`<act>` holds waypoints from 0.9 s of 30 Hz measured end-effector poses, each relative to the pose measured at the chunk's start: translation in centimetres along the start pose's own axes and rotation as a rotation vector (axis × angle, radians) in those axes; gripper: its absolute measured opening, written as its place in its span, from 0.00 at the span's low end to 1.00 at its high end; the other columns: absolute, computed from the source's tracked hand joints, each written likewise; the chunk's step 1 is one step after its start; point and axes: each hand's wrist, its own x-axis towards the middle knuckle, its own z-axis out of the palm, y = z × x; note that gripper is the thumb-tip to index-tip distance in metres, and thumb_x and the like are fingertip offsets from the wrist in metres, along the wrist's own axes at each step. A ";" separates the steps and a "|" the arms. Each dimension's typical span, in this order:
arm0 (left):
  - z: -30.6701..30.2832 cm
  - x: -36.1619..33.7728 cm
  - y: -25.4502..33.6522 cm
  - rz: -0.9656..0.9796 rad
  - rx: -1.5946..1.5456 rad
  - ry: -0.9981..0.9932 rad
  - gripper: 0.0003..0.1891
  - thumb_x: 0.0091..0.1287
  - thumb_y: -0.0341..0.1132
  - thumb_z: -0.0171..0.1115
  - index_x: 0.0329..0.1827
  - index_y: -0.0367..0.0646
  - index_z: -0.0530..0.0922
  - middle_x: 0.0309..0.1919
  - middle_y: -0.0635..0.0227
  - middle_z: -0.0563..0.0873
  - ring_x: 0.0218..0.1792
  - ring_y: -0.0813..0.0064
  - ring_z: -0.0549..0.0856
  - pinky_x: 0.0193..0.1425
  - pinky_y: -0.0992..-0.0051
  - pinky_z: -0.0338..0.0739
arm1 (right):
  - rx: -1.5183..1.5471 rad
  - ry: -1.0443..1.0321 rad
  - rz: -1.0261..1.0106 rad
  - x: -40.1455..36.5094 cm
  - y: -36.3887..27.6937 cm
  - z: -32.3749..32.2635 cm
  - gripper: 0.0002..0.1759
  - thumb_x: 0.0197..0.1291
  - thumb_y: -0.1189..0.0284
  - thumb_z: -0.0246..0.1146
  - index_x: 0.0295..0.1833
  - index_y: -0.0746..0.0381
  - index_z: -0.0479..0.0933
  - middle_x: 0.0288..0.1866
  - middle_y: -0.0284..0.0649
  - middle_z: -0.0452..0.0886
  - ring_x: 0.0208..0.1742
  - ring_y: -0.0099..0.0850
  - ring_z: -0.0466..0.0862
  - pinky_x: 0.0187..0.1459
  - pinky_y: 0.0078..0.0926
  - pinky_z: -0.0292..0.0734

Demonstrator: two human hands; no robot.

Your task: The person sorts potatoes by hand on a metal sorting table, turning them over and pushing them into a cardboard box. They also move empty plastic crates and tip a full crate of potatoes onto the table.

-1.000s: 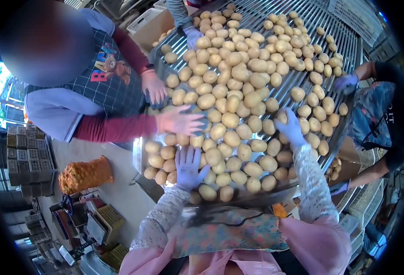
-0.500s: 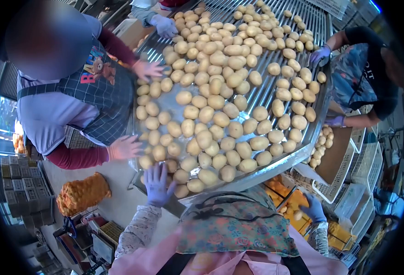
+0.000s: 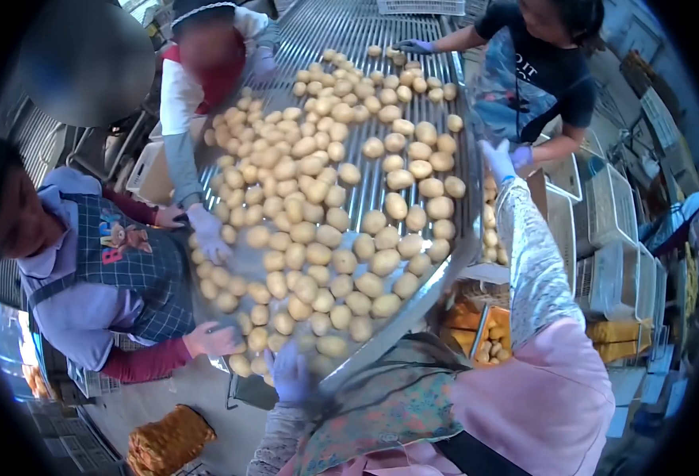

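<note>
My left hand point(image 3: 290, 373) lies on the potatoes point(image 3: 317, 254) at the near rim of the roller table point(image 3: 349, 24), fingers spread flat. My right hand point(image 3: 498, 159) hovers past the table's right edge, fingers loosely extended and empty as far as I can see. I'd sweep gently, clear of the co-worker's hand point(image 3: 214, 339).

The potatoes point(image 3: 317, 254) are pale tan, rounded and smooth-skinned. They lie loose in a single layer on the ribbed metal surface point(image 3: 329, 28), packed close together along its left side and near end and spread thinner toward the far right. The nearest ones crowd the near rim, touching the fingers of my left hand point(image 3: 290, 373). A few more lie in a bin just beyond the right edge, below my raised right hand point(image 3: 497, 159).
</note>
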 end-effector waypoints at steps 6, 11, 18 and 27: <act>-0.3 2.4 1.9 -0.290 -0.202 0.014 0.14 0.73 0.33 0.60 0.57 0.36 0.83 0.48 0.56 0.89 0.51 0.55 0.88 0.69 0.54 0.77 | -0.095 -0.124 -0.294 -1.6 -0.6 3.4 0.44 0.73 0.57 0.64 0.84 0.66 0.54 0.61 0.46 0.81 0.58 0.36 0.82 0.59 0.34 0.80; -1.1 4.0 3.3 -0.051 -0.083 0.142 0.15 0.73 0.37 0.62 0.57 0.39 0.83 0.48 0.57 0.89 0.54 0.55 0.86 0.72 0.53 0.73 | -0.502 -0.836 -1.255 -26.7 -5.9 7.9 0.24 0.55 0.61 0.71 0.57 0.58 0.81 0.54 0.41 0.81 0.57 0.41 0.81 0.56 0.43 0.76; -1.0 8.2 1.1 -0.152 0.103 0.213 0.26 0.74 0.46 0.60 0.71 0.41 0.76 0.71 0.44 0.75 0.70 0.43 0.75 0.78 0.49 0.64 | -0.304 -1.187 -1.428 -41.6 -2.0 12.3 0.33 0.57 0.41 0.69 0.70 0.30 0.79 0.84 0.42 0.64 0.84 0.64 0.54 0.77 0.65 0.56; -1.4 -1.1 0.9 -0.130 0.239 -0.083 0.37 0.70 0.56 0.63 0.80 0.52 0.70 0.76 0.44 0.69 0.75 0.42 0.69 0.78 0.37 0.58 | -0.264 -1.017 -1.596 -35.1 -1.8 9.7 0.34 0.49 0.42 0.73 0.64 0.33 0.82 0.76 0.40 0.72 0.75 0.66 0.67 0.70 0.68 0.64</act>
